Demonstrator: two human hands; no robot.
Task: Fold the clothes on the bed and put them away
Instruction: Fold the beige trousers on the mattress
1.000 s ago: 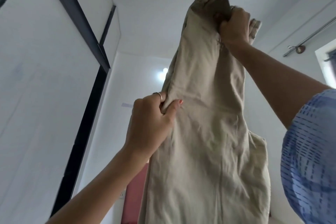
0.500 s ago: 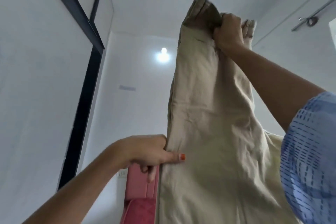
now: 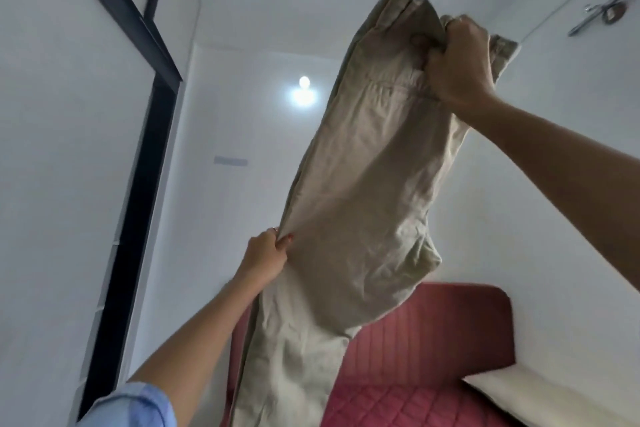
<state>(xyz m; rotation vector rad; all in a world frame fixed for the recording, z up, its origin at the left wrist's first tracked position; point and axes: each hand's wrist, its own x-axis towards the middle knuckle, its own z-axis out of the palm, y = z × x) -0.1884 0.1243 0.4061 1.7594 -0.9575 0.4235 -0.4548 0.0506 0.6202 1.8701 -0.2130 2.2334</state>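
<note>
I see the beige cotton trousers (image 3: 363,191) held up in the air, hanging lengthwise in front of the white wall above the bed. My right hand (image 3: 457,62) is raised high, its fingers (image 3: 450,29) curled tight around the bunched waistband. My left hand (image 3: 265,258) sits lower, pinching the trousers' left edge between thumb and fingers. The legs trail down over the red quilted headboard (image 3: 433,340), beside a white pillow (image 3: 554,395).

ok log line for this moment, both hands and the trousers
right hand grips waistband | left hand pinches side seam | beige trousers held up, hanging, unfolded | red headboard behind
</note>
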